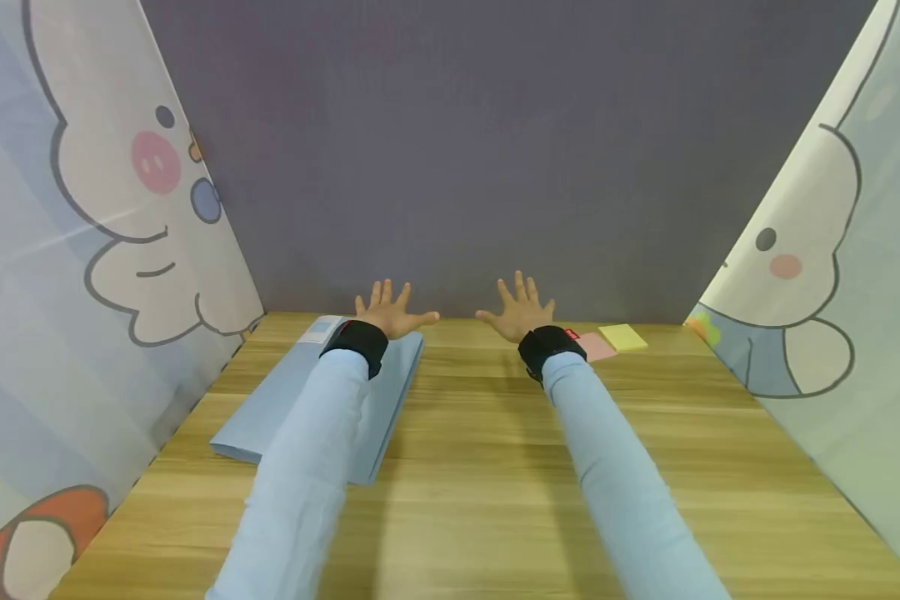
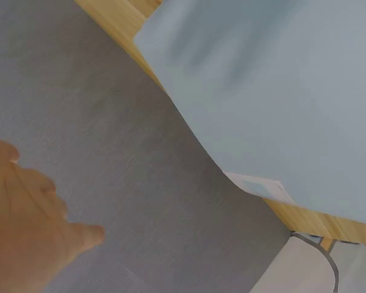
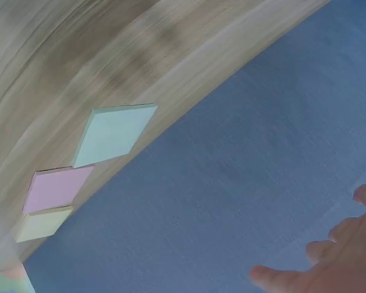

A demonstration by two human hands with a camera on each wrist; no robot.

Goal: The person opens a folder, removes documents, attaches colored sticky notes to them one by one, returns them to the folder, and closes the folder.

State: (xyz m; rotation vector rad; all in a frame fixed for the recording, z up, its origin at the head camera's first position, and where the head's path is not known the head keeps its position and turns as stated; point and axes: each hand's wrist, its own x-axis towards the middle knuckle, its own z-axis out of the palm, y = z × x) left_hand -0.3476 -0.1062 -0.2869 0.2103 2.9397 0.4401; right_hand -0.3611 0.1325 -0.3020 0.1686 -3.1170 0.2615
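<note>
Both hands reach forward above the far part of the table with fingers spread, holding nothing. The left hand (image 1: 392,315) (image 2: 27,226) is over the far right part of a blue folder (image 1: 270,404) (image 2: 280,104), whose shadowed surface shows in the left wrist view. A white label (image 1: 321,329) (image 2: 262,185) lies at the folder's far left corner. The right hand (image 1: 520,312) (image 3: 332,256) is left of a pink sticky pad (image 1: 596,346) (image 3: 58,187) and a yellow one (image 1: 623,337) (image 3: 44,224). A pale green pad (image 3: 114,133) shows in the right wrist view.
The wooden table (image 1: 480,467) runs back to a dark grey panel (image 1: 450,150). Curtains with cartoon animals hang at the left (image 1: 37,275) and right (image 1: 870,333). Each wrist wears a black band.
</note>
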